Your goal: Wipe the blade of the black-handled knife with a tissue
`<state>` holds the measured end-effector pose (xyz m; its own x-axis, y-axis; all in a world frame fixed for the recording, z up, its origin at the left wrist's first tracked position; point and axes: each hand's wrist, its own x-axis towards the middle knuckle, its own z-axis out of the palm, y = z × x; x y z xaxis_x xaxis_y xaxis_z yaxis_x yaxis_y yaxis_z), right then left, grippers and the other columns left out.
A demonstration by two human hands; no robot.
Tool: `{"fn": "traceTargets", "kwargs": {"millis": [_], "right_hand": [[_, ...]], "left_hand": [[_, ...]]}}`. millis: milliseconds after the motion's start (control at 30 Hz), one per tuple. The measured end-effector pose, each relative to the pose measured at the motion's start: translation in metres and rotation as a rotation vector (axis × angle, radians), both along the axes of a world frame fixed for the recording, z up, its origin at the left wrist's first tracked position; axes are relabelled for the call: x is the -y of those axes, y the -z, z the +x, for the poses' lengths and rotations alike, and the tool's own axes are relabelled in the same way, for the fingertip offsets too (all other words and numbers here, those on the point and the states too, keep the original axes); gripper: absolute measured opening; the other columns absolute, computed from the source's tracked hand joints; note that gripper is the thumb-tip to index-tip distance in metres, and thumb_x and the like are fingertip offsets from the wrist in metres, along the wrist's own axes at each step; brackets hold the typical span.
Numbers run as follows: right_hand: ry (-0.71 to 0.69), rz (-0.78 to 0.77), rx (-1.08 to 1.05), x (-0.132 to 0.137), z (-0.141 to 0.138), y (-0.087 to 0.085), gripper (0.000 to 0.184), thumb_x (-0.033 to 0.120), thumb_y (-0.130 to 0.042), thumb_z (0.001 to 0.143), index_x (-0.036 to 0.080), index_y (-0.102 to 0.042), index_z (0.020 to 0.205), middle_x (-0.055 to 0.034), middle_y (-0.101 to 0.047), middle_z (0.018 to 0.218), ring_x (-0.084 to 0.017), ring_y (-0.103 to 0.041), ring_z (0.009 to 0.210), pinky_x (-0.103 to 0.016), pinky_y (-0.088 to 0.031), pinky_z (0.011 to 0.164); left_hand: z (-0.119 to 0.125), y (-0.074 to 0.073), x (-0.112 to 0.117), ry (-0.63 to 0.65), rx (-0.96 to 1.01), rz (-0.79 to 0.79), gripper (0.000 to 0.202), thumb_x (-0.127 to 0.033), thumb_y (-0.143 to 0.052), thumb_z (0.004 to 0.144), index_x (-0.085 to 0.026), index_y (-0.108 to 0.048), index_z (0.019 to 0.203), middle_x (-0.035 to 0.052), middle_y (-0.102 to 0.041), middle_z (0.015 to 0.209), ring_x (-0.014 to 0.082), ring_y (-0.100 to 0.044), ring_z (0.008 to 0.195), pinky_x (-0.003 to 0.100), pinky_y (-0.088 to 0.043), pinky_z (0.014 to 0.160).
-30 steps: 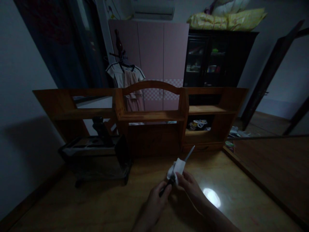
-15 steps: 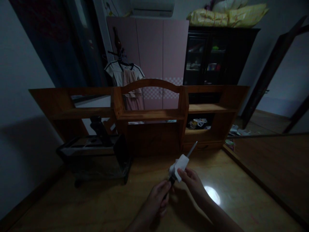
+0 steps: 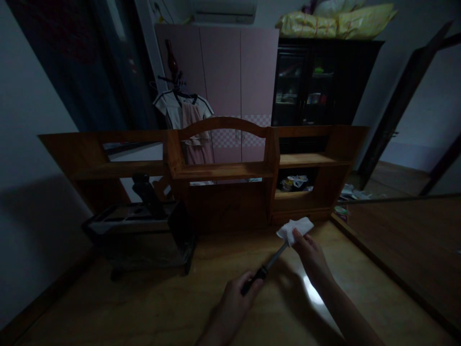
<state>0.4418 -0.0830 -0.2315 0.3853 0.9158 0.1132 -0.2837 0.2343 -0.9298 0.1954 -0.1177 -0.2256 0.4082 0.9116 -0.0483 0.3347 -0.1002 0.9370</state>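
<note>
My left hand (image 3: 240, 295) is closed around the black handle of a slim metal-shafted tool (image 3: 275, 256), which points up and to the right. I cannot tell whether the shaft is a narrow blade or a rod. In my right hand (image 3: 309, 251) a crumpled white tissue (image 3: 295, 230) is pinched around the far end of the shaft, hiding its tip. Both hands are above the wooden tabletop (image 3: 173, 307). Left of them stands a black slotted holder (image 3: 144, 245) with a thick black handle (image 3: 147, 194) sticking up from its top.
A wooden shelf unit (image 3: 223, 170) runs along the back of the table. Its lower right compartment shows cans and a plastic bag (image 3: 298, 181). A raised wooden rim (image 3: 374, 254) borders the right side. Clothes (image 3: 183, 110) hang behind, before a pink wardrobe (image 3: 221, 72).
My right hand has slid the tissue from beside the handle up to the shaft's far end, exposing the lower shaft. My left hand keeps its hold and sits slightly lower.
</note>
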Motion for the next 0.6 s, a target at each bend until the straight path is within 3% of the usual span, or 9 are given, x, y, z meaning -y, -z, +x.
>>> {"fn": "traceTargets", "kwargs": {"millis": [167,333,533,600], "right_hand": [[0.095,0.036,-0.056,-0.003,0.017,-0.006,0.035,0.039,-0.062,0.085,0.01,-0.058,0.105,-0.0103,-0.053,0.108,-0.021,-0.051,0.096,-0.027,-0.043,0.083],[0.096,0.001,-0.065,0.0,0.011,-0.007,0.036,0.042,-0.058,0.086,0.01,-0.057,0.104,-0.0112,-0.054,0.107,-0.024,-0.049,0.101,-0.029,-0.042,0.087],[-0.103,0.006,-0.007,0.007,-0.021,0.0,0.036,0.041,-0.051,0.091,0.009,-0.055,0.108,-0.0111,-0.053,0.102,-0.024,-0.049,0.098,-0.032,-0.04,0.085],[-0.197,0.013,0.044,0.012,-0.037,-0.001,0.033,0.039,-0.049,0.093,0.01,-0.054,0.107,-0.0102,-0.053,0.1,-0.023,-0.049,0.096,-0.031,-0.04,0.084]], "left_hand": [[-0.001,0.006,0.003,-0.002,-0.077,0.022,0.055,-0.056,-0.042,0.081,-0.016,-0.057,0.117,0.01,-0.056,0.107,0.0206,-0.051,0.096,0.026,-0.038,0.083],[-0.003,0.015,0.004,-0.01,-0.078,0.053,0.05,-0.055,-0.042,0.082,-0.021,-0.058,0.115,0.0093,-0.057,0.101,0.0218,-0.051,0.095,0.027,-0.037,0.082],[-0.001,0.014,0.002,-0.048,-0.032,0.029,0.048,-0.055,-0.043,0.082,-0.019,-0.059,0.11,0.0087,-0.055,0.101,0.0197,-0.049,0.093,0.025,-0.036,0.08],[0.003,0.013,0.0,-0.01,0.108,-0.041,0.044,-0.054,-0.044,0.083,-0.017,-0.058,0.101,0.0058,-0.054,0.089,0.0131,-0.05,0.078,0.02,-0.037,0.066]]}}
